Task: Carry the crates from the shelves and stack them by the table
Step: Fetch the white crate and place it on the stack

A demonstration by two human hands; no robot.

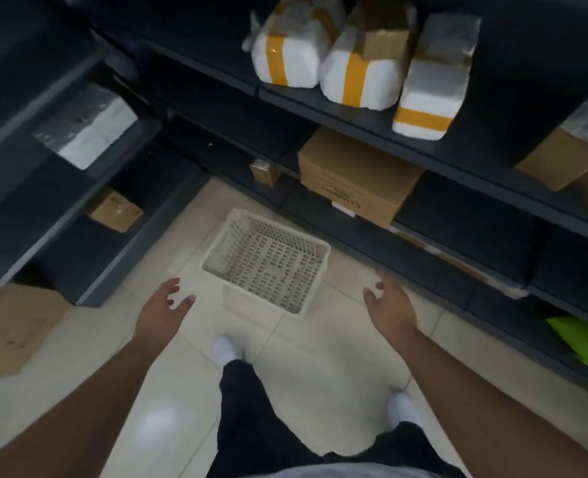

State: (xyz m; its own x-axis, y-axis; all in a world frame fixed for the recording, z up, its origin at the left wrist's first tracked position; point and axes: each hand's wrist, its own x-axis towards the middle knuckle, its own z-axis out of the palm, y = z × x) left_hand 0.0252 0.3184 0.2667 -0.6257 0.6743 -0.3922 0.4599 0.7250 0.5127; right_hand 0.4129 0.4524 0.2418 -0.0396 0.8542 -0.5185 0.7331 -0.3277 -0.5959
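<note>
Both hands hang empty with fingers spread, the left hand [166, 305] and right hand [389, 305] flanking, not touching, the white crate [265, 260] on the tiled floor [320, 357] near the shelves' [458, 215] corner.

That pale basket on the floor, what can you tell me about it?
The crate is cream-coloured, looks like plastic, and is rectangular with an open top. Its walls and bottom are pierced with rows of small slots, under a solid rim. It looks empty. It stands upright on the tiled floor, in the corner between the dark shelves. The left hand and right hand are open on either side, neither touching it.
</note>
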